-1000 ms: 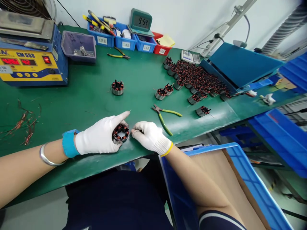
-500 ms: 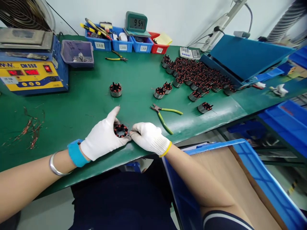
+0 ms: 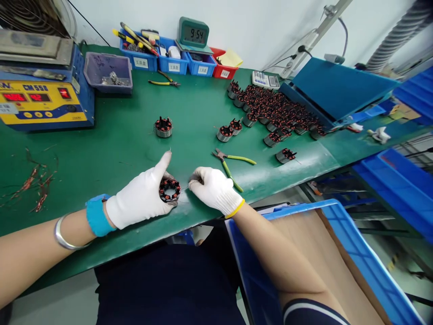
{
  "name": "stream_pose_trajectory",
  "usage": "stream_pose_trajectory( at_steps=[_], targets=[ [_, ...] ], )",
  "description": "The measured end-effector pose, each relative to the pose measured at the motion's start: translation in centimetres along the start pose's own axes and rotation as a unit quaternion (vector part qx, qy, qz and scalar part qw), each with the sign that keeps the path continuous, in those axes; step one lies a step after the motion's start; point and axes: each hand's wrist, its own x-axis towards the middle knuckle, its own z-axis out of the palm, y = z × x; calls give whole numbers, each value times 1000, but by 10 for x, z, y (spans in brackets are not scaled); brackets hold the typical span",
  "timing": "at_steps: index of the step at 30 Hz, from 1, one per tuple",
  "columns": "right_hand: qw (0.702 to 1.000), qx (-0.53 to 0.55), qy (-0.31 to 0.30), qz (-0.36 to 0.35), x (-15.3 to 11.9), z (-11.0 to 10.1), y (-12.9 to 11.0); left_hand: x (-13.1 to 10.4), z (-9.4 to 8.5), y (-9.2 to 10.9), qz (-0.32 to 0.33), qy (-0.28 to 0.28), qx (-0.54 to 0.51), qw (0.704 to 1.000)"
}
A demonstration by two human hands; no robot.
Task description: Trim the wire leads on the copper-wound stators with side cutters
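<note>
My left hand [image 3: 144, 192], in a white glove, is wrapped round a motor stator [image 3: 169, 190] with copper windings, its open ring facing up. My right hand [image 3: 213, 187], gloved too, is just right of the stator with its fingers pinched on a thin wire [image 3: 184, 188] that leads from the stator's side. Beyond my right hand lie side cutters [image 3: 221, 155] with green handles, jaws apart. One stator [image 3: 163, 127] stands alone behind my left hand. Two more stators [image 3: 225, 133] stand close together behind the cutters.
Many stators [image 3: 270, 108] crowd the back right beside a blue box [image 3: 341, 90]. Wire scraps [image 3: 34, 180] lie at left, below a yellow-and-blue machine [image 3: 43, 101]. A purple bin [image 3: 108, 74] and blue bins [image 3: 174, 67] line the wall. A large blue crate [image 3: 365, 253] is at my right.
My right hand has drawn a little away from the stator, opening a gap with the wire across it. My left hand has shifted slightly down and left with the stator.
</note>
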Motion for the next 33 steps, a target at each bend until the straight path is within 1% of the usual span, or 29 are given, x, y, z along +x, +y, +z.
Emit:
stream_pose_trajectory(
  at_steps=[1,2,6,7,10,12,14,18,20,22,24,25,26,27,28,29,30,31,32,33],
  targets=[
    [1000,4,18,12,1,0,-1,0,-1,0,2,-5,-4,1000],
    [999,23,22,13,3,1,-2,0,-2,0,3,-10,-8,1000],
    [990,131,-39,-36,14,7,-9,0,-4,2,-2,-23,-19,1000],
    [987,149,-43,-38,16,8,-9,0,-4,2,-2,-23,-21,1000],
    [981,191,-23,1,18,6,-1,-1,-4,0,2,-21,-24,999],
    [980,198,-9,31,16,2,6,0,-5,-1,8,-20,-20,1000],
    [982,184,-15,27,15,0,6,0,-5,-3,15,-23,-19,999],
    [987,148,-53,-23,18,7,-10,1,-6,-3,15,-35,-16,999],
    [989,137,-51,-16,18,10,-14,1,-7,-2,14,-35,-16,999],
    [993,111,-46,11,15,9,-12,0,-7,-2,20,-35,-20,999],
    [996,52,-46,48,7,3,-6,0,-7,-3,27,-35,-23,999],
    [997,6,-42,62,1,-1,-5,0,-7,-4,31,-34,-23,999],
    [996,-49,-25,71,-5,-5,-5,0,-6,-5,35,-32,-22,999],
    [992,-104,5,72,-12,-9,-8,0,-6,-5,38,-29,-18,999],
    [986,-147,44,59,-20,-12,-12,0,-5,-6,41,-24,-15,999],
    [982,-170,81,29,-27,-14,-17,1,-4,-7,46,-19,-12,999],
    [980,-169,105,-16,-34,-14,-23,1,-4,-7,52,-17,-11,998],
    [981,-146,108,-68,-41,-13,-29,1,-3,-8,57,-17,-10,998],
    [983,-113,90,-115,-45,-9,-33,1,-3,-8,59,-19,-6,998],
    [984,-83,60,-146,-48,-4,-35,2,-3,-8,57,-22,-1,998]
  ],
)
